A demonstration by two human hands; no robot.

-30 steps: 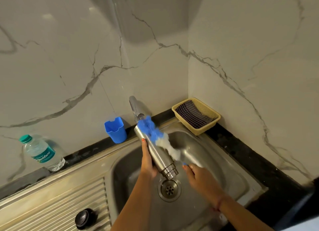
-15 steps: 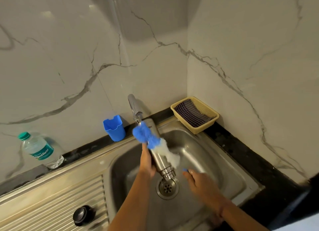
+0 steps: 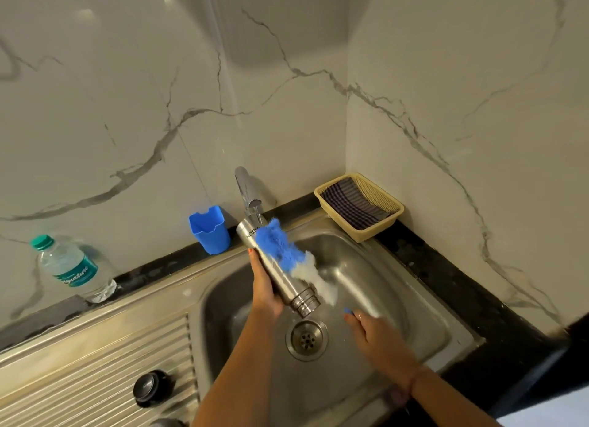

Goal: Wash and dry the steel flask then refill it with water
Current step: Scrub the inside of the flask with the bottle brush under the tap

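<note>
My left hand [image 3: 264, 288] grips the steel flask [image 3: 276, 275] over the sink basin [image 3: 411, 302], tilted with its open threaded mouth pointing down toward the drain [image 3: 306, 339]. A bottle brush with a blue and white fluffy head [image 3: 288, 256] lies against the flask's side. My right hand [image 3: 374, 334] holds the brush's blue handle, of which only the tip shows. The tap [image 3: 247, 192] stands just behind the flask's base.
A blue plastic holder [image 3: 209, 229] stands left of the tap. A yellow basket [image 3: 382, 229] with a striped cloth [image 3: 352, 205] sits in the corner. A clear water bottle [image 3: 68, 267] leans at the left wall. A black flask cap [image 3: 149, 387] lies on the ribbed drainboard.
The brush has slid back and forth along the flask's side, and its blue head now sits near the flask's base. My left hand keeps hold of the flask.
</note>
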